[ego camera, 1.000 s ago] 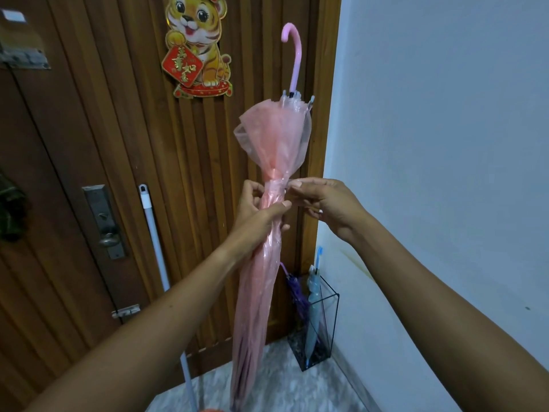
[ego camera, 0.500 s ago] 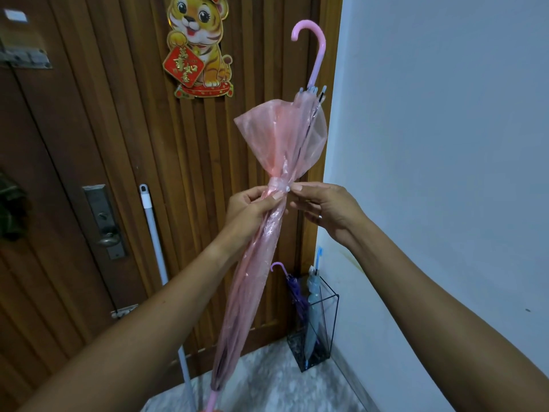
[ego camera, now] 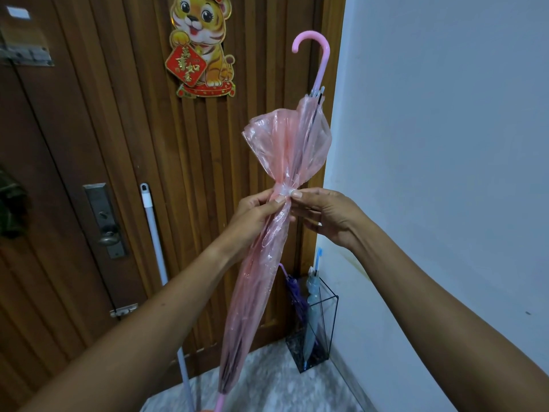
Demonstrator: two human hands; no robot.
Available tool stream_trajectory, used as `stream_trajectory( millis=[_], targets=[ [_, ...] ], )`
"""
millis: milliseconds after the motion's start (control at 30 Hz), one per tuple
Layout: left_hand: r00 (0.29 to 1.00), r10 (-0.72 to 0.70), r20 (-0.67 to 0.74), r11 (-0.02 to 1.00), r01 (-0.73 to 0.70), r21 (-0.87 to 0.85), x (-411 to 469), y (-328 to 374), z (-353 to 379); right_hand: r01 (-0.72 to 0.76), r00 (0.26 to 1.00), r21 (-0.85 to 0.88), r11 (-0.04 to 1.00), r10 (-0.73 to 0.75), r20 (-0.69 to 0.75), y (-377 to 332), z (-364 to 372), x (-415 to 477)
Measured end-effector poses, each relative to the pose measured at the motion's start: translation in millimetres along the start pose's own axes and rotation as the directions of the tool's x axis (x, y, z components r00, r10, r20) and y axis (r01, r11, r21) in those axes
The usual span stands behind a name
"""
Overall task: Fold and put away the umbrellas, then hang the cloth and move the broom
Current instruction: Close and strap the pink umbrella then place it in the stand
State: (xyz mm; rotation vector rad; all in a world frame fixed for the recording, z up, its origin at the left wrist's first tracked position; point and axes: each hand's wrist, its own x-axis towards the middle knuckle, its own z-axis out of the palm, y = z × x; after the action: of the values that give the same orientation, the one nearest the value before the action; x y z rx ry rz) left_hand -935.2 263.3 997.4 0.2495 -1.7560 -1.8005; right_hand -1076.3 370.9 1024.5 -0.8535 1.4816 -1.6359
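Pink umbrella [ego camera: 297, 144] held in front of the door [ego camera: 104, 114], closed, tilted, hook handle up, tip down. Left hand [ego camera: 258, 215] curled round its middle, thumb pressed on the strap [ego camera: 282, 192]. Right hand [ego camera: 323, 212] pinches the same strap with thumb and fingertip, other fingers loose. White pole [ego camera: 154, 233] leans on the door by the lock. Umbrella stand [ego camera: 326, 328] on the floor right of the door, holding a purple umbrella [ego camera: 294, 292] and a pale blue umbrella [ego camera: 312, 307]. Tiger sticker [ego camera: 202, 46] high on the door.
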Motion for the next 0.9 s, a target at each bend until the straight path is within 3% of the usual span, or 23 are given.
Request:
stream_trajectory(
  millis=[467, 900],
  targets=[
    [0.991, 0.128, -0.023, 0.987, -0.125, 0.100, -1, 1, -7, 0.001, 1.000, -0.052, 0.999, 0.000, 0.027, 3, -3, 0],
    [0.998, 0.051, 0.043, 0.995, -0.054, 0.078, -9, 6, -19, 0.112, 0.994, -0.136, 0.984, -0.111, 0.018, -3, 11, -4]
  ],
)
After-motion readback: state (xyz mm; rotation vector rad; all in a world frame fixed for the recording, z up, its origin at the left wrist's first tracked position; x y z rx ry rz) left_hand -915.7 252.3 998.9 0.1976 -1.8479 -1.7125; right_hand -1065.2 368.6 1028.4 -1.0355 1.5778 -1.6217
